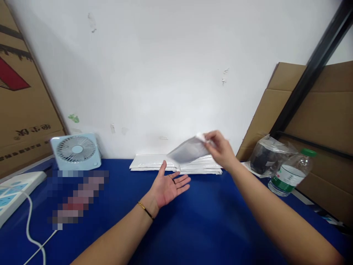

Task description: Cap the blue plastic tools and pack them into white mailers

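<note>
In the head view, my right hand (219,149) pinches the upper right corner of a flat grey-white packet (187,150), blurred by motion and tilted in the air. Behind and below it, a row of flat white plastic-wrapped packets (150,162) lies stacked on the blue table, against the wall. My left hand (169,187) is held palm up, with its fingers spread and nothing in it. It is in front of the stacks, below the held packet and apart from it.
On the left are a light blue fan (77,149), a white power strip (19,195) with a cable, and a pixelated object (82,197). To the right stand a green-capped plastic bottle (292,173) and a clear bag with a dark item (263,154). Cardboard (30,92) flanks the table (193,228).
</note>
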Demonstrator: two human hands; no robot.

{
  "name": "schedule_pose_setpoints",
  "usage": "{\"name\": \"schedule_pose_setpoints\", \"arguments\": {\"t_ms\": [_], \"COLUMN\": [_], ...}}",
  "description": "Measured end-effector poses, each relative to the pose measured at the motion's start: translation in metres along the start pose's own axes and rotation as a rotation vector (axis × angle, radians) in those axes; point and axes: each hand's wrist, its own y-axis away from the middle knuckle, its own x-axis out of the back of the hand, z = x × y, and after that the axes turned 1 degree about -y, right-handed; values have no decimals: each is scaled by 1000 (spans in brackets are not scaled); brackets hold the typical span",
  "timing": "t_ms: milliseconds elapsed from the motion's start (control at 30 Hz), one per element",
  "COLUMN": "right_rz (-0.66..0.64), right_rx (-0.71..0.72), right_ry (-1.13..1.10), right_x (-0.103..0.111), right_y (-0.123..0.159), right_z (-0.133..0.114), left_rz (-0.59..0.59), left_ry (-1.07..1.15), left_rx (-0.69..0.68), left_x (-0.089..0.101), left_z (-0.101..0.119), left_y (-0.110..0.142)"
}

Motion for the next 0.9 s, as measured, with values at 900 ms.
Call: {"name": "schedule_pose_setpoints", "arguments": {"t_ms": [900], "right_rz": [535], "right_rx": [-1412], "right_ry": [-1278], "right_x": [-87], "right_y": [117], "right_z": [-29], "left_rz": [168], "left_ry": [-312], "left_rx": [-1190], "left_x": [-72], "left_z": [-70], "left_y": [-4]}}
